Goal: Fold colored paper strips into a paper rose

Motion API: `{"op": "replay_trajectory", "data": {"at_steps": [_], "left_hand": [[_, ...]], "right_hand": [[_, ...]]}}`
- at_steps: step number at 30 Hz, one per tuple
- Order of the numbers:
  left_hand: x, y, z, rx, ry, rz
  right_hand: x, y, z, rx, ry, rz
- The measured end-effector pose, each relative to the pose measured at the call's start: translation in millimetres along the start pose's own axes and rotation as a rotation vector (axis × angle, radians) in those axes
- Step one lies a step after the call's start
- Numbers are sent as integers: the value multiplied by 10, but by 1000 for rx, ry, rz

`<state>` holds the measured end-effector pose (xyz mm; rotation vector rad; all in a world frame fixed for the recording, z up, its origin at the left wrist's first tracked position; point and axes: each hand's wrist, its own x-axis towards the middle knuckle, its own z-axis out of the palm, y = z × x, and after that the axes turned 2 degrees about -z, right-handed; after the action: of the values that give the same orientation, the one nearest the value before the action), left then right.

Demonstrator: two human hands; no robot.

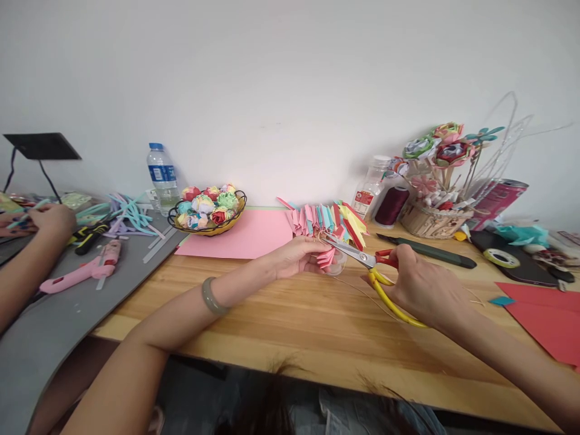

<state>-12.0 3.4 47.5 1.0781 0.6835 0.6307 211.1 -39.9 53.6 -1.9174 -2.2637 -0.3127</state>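
Observation:
My left hand (301,257) pinches a small pleated pink paper piece (325,258) with thin string at its top. In my right hand (421,284) is a pair of scissors (385,290) with one yellow handle and one red. The blades point left and reach the string by my left fingertips; whether they are fully closed is hard to see. Thin string (362,290) trails from there across the wooden table to the right. Just behind the hands stands a row of folded paper pieces (312,220) in pink, blue, red and yellow. A clear round item (338,266) is partly hidden behind the pink piece.
Pink paper sheets (254,232) and a basket of paper flowers (208,226) lie left. Rightward are a dark thread spool (392,206), a green cutter knife (435,254), a flower basket (430,220) and red paper (548,314). Another person's hand (54,220) works near a pink glue gun (86,270).

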Motion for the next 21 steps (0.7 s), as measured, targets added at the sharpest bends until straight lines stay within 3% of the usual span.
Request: {"op": "replay_trajectory", "data": {"at_steps": [8,16,21], "left_hand": [[1,2,-7,37,-45,18],[-41,11,74,91,-55,51],[-31,-9,70,91,-24,62]], "right_hand": [[-1,49,31,49,13,-35],[0,-53,65,51,185,-144],[27,-75,58,20,156,-48]]}}
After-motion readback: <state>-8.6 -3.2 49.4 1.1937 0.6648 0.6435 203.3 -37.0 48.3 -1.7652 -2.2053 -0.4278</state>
